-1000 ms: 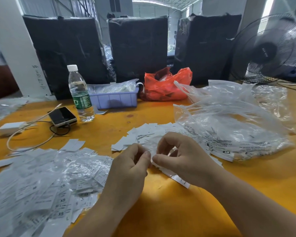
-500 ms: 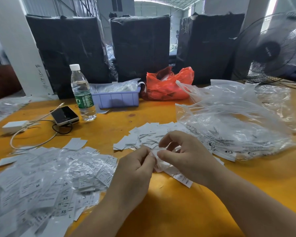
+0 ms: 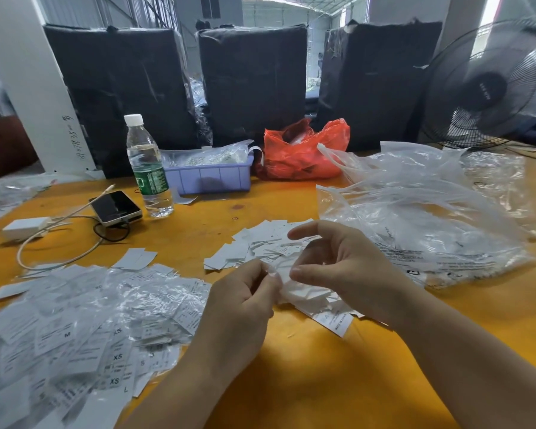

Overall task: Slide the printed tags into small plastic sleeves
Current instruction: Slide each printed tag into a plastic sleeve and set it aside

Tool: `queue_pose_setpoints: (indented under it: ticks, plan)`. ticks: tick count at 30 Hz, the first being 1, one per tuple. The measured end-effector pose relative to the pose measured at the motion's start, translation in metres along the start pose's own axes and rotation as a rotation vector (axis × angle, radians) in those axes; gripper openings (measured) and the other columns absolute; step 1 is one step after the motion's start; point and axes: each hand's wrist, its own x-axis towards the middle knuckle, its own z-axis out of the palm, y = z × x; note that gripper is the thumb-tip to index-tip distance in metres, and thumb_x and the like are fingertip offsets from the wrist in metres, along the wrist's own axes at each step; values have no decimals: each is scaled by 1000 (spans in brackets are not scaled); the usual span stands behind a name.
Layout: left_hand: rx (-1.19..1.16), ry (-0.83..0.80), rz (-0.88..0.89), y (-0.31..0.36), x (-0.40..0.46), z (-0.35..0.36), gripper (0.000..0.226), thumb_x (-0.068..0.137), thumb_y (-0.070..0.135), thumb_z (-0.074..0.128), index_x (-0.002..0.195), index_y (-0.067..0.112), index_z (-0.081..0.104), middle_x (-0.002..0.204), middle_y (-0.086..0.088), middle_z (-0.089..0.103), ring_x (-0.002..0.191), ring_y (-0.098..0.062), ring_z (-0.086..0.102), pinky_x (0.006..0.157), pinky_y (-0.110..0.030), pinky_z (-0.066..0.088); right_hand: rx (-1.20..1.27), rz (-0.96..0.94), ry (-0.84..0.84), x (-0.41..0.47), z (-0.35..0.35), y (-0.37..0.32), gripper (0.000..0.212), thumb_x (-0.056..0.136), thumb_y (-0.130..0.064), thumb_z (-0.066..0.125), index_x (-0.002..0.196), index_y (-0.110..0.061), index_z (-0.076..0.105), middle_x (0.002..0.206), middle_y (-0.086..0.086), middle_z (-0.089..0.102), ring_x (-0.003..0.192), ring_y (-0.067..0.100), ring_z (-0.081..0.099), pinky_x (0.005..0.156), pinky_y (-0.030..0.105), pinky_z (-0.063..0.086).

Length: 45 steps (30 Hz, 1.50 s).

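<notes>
While left hand (image 3: 245, 300) pinches sleeve (image 3: 294, 287), right hand (image 3: 344, 267) half-open

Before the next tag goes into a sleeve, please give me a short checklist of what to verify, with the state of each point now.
1. Left hand pinches the small plastic sleeve: ok.
2. Right hand on the same sleeve, thumb and fingers at its edge: ok.
3. Sleeve mouth open enough for a tag: cannot tell, the plastic is crumpled and clear.
4. Tag already inside this sleeve: cannot tell.
5. Loose printed tags within reach, just behind the hands: ok.
6. Pile of filled sleeves lies apart on the left, not mixed with loose tags: ok.
</notes>
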Motion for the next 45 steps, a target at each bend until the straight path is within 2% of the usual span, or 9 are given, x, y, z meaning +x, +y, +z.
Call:
queue_pose_setpoints:
  ticks: [5,7,9,12,28,34,39,42,45]
  plan:
    - [44,84,-49,-5,5,-3,22,95,24,52,80,32,65,79,10,66,75,-4,58,56,-15,39,13,-8,93,2,-10,0,35,78,-3,77,107,-19,64,79,19,68,70,19,64,76,40,56]
    - [185,39,-60,-9,8,-4,20,93,23,55,97,42,63,104,25,62,100,7,52,75,-11,39,4,6,128,3,-12,2,32,79,-6,76,105,-20,65,80,20,66,68,18,63,74,44,56]
    - [334,-53,-62,-15,10,-1,30,94,23,54,118,40,60,129,25,51,123,2,42,102,-25,38,-6,10,140,4,-12,3,30,80,-7,76,104,-20,65,76,15,67,66,16,62,75,46,55]
    - [452,-106,-27,-19,10,5,35,90,24,58,124,33,62,136,21,49,131,-3,36,112,-26,28,-22,0,155,4,-12,5,30,80,-8,76,104,-21,65,72,7,66,65,15,62,76,48,55]
    - [536,58,57,-23,15,12,13,92,20,56,91,27,67,91,14,63,85,-6,55,81,-33,48,-82,-19,162,8,-11,14,28,80,-8,76,101,-22,65,65,0,63,63,20,59,73,52,53]
    - [296,175,-7,-8,12,3,21,97,19,46,83,31,55,60,3,60,54,-9,55,44,-24,35,-7,28,133,9,-10,14,28,79,-6,77,101,-20,66,70,5,64,63,15,61,73,42,54]
    - [2,224,-100,6,6,-1,19,100,19,47,91,32,57,65,6,66,54,-6,60,44,-25,46,154,83,68,7,-5,11,29,80,-1,73,105,-13,66,78,12,63,66,17,61,66,30,55]
    - [112,303,18,9,5,-2,20,98,17,48,92,36,53,63,-3,64,54,-18,57,46,-38,43,220,75,6,5,0,10,25,82,2,70,105,-6,64,71,8,64,66,20,58,64,29,53]
    - [251,378,149,9,5,-4,23,95,15,48,97,38,51,53,-2,56,48,-16,52,40,-34,38,255,55,-14,5,2,9,18,83,3,68,99,-4,61,69,7,65,66,22,57,63,29,53]
